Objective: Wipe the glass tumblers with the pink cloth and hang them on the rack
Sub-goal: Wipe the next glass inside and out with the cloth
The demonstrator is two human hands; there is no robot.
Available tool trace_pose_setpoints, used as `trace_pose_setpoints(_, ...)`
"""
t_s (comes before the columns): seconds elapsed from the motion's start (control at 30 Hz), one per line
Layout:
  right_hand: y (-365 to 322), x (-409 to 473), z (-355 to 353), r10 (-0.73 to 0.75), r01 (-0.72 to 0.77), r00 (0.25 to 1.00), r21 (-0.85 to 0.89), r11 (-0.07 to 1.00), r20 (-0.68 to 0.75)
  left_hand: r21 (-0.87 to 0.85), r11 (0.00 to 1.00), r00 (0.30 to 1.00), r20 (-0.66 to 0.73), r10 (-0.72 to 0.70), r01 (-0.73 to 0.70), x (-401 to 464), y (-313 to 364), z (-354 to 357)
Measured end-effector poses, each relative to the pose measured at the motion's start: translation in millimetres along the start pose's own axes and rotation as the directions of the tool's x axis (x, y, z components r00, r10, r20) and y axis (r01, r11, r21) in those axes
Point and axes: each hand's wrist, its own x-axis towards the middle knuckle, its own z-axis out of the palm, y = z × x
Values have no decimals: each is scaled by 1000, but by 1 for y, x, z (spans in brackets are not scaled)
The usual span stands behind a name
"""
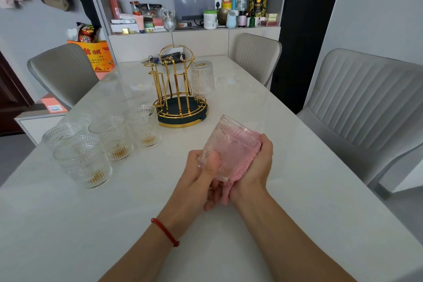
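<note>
Four ribbed tumblers (100, 144) stand upright in a cluster at the table's (297, 201) left. Further back the gold rack (177, 89) holds one tumbler hung upside down (202, 79) on its right side. In front, above the tabletop, the left hand (201, 174) curls round a tilted tumbler (225, 144), thumb across the glass. The right hand (258, 162) clasps the pink cloth (238, 155) against its far side, fingers wrapped round both.
</note>
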Motion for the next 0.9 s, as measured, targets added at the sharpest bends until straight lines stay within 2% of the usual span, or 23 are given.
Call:
trace_pose_setpoints(0.1,2,1,1,28,-29,998,5,1000,62,35,998,998,-8,-60,61,4,4,-8)
trace_pose_setpoints(0.23,7,6,0,39,-40,998,30,999,47,39,966,956,144,-257,254,10,12,-15)
trace_pose_setpoints(0.3,5,6,-1,41,-43,998,48,998,37,27,958,953,97,-287,286,10,13,-11)
trace_pose_setpoints(0.37,6,6,-3,27,-32,998,90,995,50,53,972,973,-33,-227,228,6,8,-4)
trace_pose_setpoints(0.4,7,6,-4,20,-25,999,106,994,44,85,984,986,-72,-148,154,4,4,-1)
trace_pose_setpoints(0.47,9,8,-6,-4,-2,998,102,995,59,145,989,996,-83,28,-16,-2,-1,3)
trace_pose_setpoints(0.53,9,11,-8,14,-20,998,87,996,68,226,971,985,-133,111,-78,-1,-3,-2)
trace_pose_setpoints(0.6,9,12,-8,28,-37,995,90,995,92,289,955,983,-146,113,-67,1,2,-9)
trace_pose_setpoints(0.7,7,16,-11,24,-27,998,59,998,54,234,971,998,-48,-38,48,4,9,-16)
trace_pose_setpoints(0.8,7,13,-9,43,-45,998,61,997,41,215,965,989,-20,-150,150,5,10,-17)
trace_pose_setpoints(0.9,7,11,-8,26,-30,998,69,997,64,209,974,992,-109,-68,90,0,2,-10)
